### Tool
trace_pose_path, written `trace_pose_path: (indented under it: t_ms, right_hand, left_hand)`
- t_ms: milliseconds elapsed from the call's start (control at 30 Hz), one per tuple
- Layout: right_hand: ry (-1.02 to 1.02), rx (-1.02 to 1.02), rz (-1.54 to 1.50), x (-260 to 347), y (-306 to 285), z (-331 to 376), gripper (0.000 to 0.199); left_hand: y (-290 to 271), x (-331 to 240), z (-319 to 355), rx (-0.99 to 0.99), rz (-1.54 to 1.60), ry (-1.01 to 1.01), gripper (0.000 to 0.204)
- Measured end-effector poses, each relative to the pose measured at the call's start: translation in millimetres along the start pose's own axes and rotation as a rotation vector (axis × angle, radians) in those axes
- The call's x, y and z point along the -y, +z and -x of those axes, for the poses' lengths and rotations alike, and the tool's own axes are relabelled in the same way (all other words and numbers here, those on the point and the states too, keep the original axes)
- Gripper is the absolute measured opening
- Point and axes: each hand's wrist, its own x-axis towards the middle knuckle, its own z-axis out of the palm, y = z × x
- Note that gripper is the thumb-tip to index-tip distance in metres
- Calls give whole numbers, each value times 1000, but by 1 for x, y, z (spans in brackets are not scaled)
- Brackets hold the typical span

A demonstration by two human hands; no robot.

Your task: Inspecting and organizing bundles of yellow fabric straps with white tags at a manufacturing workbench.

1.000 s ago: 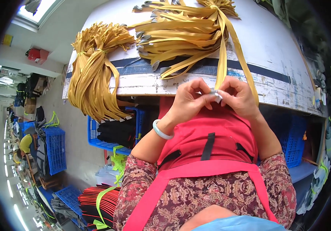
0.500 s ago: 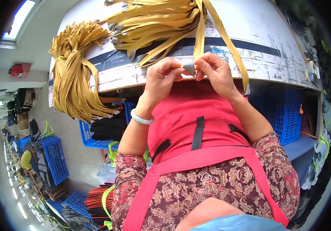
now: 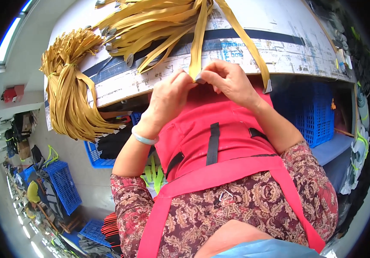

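A yellow strap (image 3: pixel 198 49) runs down off the table to my two hands, over the red apron. My right hand (image 3: pixel 233 84) pinches its small grey end piece (image 3: pixel 199 79) between thumb and forefinger. Close against it, my left hand (image 3: pixel 166 99) is closed on the strap's edge; its fingertips are partly hidden. Above lies a loose pile of yellow straps (image 3: pixel 155 28) with grey ends. A single strap (image 3: pixel 247 41) trails down to the right of my hands, its grey tip hanging past the table edge.
A tied bundle of yellow straps (image 3: pixel 66 96) droops over the table's left corner. The white, worn table (image 3: pixel 279 56) has a dark stripe. Blue crates stand below it at the left and right (image 3: pixel 318 116), and another blue crate (image 3: pixel 63 187) is on the floor at far left.
Both hands have shifted slightly left and lower in the picture with the strap. My right hand has turned over the grey end, which shows less now. The whole view has shifted a little.
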Motion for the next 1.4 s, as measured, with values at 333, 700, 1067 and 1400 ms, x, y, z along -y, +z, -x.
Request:
trace_pose_path:
  t_ms: [333, 700, 1067, 1400]
  right_hand:
    - [54, 93, -179, -25, -13, 6, 18]
    - [225, -545, 277, -124, -138, 94, 30]
    - [328, 81, -875, -56, -29, 55, 26]
    - [-170, 301, -166, -10, -15, 27, 16]
  left_hand:
    - [5, 19, 16, -76, -61, -72, 10]
    - [-70, 90, 89, -466, 100, -600, 18]
    - [75, -28, 0, -161, 537, -50, 24]
    - [35, -12, 19, 7, 968, -309, 16]
